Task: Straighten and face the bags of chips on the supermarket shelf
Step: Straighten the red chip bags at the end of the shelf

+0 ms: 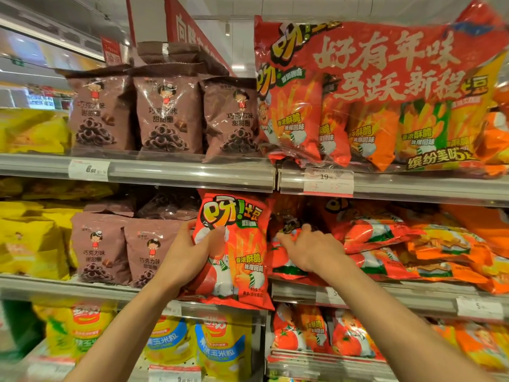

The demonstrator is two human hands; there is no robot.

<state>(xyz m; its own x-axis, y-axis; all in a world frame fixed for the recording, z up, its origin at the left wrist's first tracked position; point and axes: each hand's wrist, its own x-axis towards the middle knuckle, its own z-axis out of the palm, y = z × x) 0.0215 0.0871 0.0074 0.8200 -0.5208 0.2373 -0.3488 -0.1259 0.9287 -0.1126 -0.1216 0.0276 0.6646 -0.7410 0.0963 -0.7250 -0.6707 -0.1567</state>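
A red chip bag (239, 252) stands upright, face forward, at the front of the middle shelf (385, 296). My left hand (190, 249) grips its left edge, thumb across the front. To its right, my right hand (311, 249) reaches into the shelf with curled fingers on a red bag lying flat (286, 267). Several red and orange bags (413, 244) lie tumbled in a heap further right.
Brown chocolate-ring bags (124, 249) stand left of the red bag, with yellow bags (30, 244) beyond. A large red multipack (371, 92) fills the upper shelf right, brown bags (168, 114) upper left. Corn-snack bags (217, 346) sit below.
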